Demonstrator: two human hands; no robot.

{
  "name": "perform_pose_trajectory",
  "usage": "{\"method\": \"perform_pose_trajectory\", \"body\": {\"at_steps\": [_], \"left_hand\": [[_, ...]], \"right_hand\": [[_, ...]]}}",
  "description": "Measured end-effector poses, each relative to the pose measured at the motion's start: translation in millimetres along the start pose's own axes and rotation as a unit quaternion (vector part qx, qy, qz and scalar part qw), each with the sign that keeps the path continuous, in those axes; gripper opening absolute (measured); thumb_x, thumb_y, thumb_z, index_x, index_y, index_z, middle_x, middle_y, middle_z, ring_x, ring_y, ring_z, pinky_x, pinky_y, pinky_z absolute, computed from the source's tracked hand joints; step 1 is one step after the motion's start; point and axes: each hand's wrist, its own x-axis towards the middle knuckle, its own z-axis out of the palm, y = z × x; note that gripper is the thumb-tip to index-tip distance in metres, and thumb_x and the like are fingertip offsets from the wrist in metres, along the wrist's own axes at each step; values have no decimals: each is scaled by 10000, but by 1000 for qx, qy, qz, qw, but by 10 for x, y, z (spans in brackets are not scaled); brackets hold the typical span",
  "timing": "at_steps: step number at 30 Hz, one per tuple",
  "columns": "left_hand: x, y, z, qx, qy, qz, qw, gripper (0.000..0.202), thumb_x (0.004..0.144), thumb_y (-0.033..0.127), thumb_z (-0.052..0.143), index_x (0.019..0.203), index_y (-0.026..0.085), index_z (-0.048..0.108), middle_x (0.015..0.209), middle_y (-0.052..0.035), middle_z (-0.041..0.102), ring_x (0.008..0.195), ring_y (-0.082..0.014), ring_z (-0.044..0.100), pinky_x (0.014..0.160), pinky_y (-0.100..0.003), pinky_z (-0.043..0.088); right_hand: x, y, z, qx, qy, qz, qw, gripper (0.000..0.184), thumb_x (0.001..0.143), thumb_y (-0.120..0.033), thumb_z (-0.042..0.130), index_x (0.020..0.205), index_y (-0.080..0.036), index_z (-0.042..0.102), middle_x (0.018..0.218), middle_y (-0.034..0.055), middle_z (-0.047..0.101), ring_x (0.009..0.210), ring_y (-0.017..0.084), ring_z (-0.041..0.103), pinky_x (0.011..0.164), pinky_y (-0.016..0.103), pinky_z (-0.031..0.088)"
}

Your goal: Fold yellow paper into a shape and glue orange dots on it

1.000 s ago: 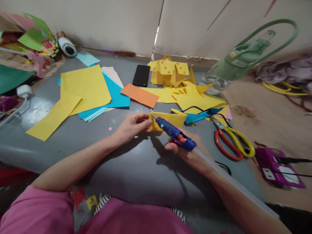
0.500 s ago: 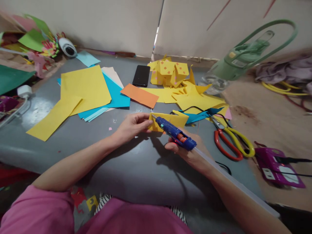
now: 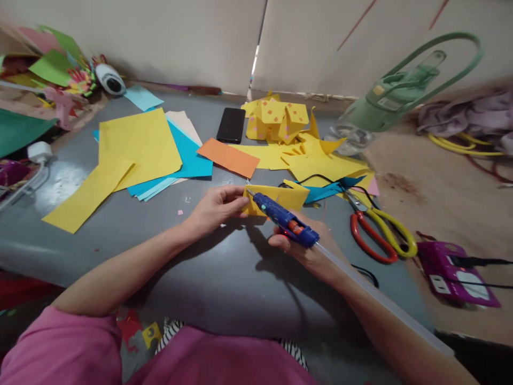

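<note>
My left hand point(image 3: 219, 209) pinches the left end of a folded piece of yellow paper point(image 3: 293, 197) above the grey table. In my right hand point(image 3: 310, 248) is a blue glue gun point(image 3: 282, 216) with a long clear glue stick point(image 3: 360, 280) running out of its back along my forearm. The gun's nozzle points at the paper's upper left corner, close to my left fingertips; whether it touches the paper I cannot tell. Most of my right fingers are hidden behind the gun. An orange paper strip point(image 3: 228, 156) lies just beyond the yellow piece.
Yellow sheets point(image 3: 138, 147) and blue paper point(image 3: 192, 160) lie at the left. Behind are a black phone point(image 3: 231, 125) and a spotted yellow paper model point(image 3: 280, 117). To the right are scissors point(image 3: 374, 235), a purple power socket point(image 3: 457, 275) and a green bottle point(image 3: 377, 109). A black cord crosses nearby.
The view has shifted very slightly. Both hands keep their hold, and the glue gun's nozzle stays at the left end of the yellow paper.
</note>
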Motion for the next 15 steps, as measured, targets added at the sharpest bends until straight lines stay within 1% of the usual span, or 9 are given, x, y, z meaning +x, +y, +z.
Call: {"method": "perform_pose_trajectory", "body": {"at_steps": [2,6,8,10,12,13,15], "left_hand": [[0,5,1,-1,-2,4,1000,298,811,385,744,1021,174,768,1014,-78,746,832,-150,675,736,-275,569],[6,6,-7,-6,-8,1,1000,322,811,397,747,1041,171,758,1001,-80,753,859,-156,688,746,-267,574],[12,0,-18,-8,-9,2,1000,324,808,399,748,1043,176,757,1011,-77,753,860,-154,695,741,-255,575],[19,-6,-32,-11,-10,0,1000,331,801,397,752,1050,179,755,1029,-74,754,854,-152,702,733,-246,576],[18,-3,-49,-11,0,-6,1000,345,790,394,759,1054,172,750,1032,-75,757,804,-143,706,717,-243,580],[14,5,-58,-9,11,-8,1000,350,785,392,763,1053,167,747,1034,-75,758,776,-137,705,707,-241,581],[2,36,-79,-5,41,-8,999,345,777,387,773,1039,165,745,1034,-68,760,740,-124,702,690,-230,583]], "right_hand": [[-23,-27,-6,7,1,16,1000,439,781,-677,647,820,-244,593,685,24,652,594,198,568,546,332,436],[-45,-46,11,19,0,25,1000,422,779,-653,660,799,-240,579,697,26,648,605,200,577,539,328,432],[-34,-29,12,38,-11,15,999,422,775,-649,668,810,-236,589,729,34,660,625,204,590,553,332,439],[-20,-8,-37,63,-2,-5,998,447,773,-669,660,863,-234,607,763,42,663,648,212,599,580,343,454],[-17,10,-177,53,45,-24,997,480,758,-685,667,926,-239,608,792,46,658,672,219,599,616,356,465],[-23,20,-286,26,81,-28,996,484,750,-681,679,942,-243,601,806,48,651,690,226,595,635,362,463],[-58,57,-570,-61,143,-24,988,464,724,-649,720,920,-251,587,821,50,629,737,244,578,673,375,446]]}}
